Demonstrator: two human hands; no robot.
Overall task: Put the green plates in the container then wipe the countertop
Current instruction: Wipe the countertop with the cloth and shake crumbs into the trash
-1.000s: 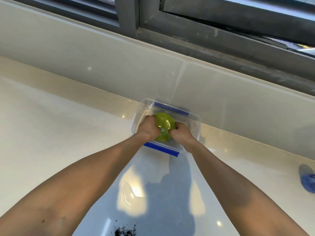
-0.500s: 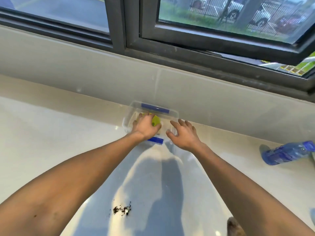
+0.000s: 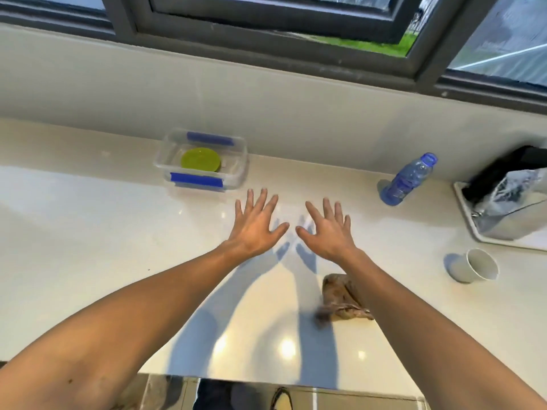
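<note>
A clear plastic container (image 3: 239, 170) with blue clips stands at the back of the cream countertop (image 3: 88, 232), against the wall. A green plate (image 3: 200, 160) lies flat inside it. My left hand (image 3: 256, 221) hovers over the counter just right of and nearer than the container, fingers spread, holding nothing. My right hand (image 3: 327, 229) is beside it, also spread and empty. A crumpled brown cloth (image 3: 340, 297) lies on the counter under my right forearm, partly hidden by it.
A blue water bottle (image 3: 410, 179) stands at the back right. A white cup (image 3: 473, 265) lies on its side further right. A tray with a dark and shiny appliance (image 3: 509, 199) sits at the far right. The counter's front edge (image 3: 266, 377) runs along the bottom.
Both hands have let go of the green plate and pulled back out of the container toward me and to the right. The view has swung right, showing the cloth, cup and tray.
</note>
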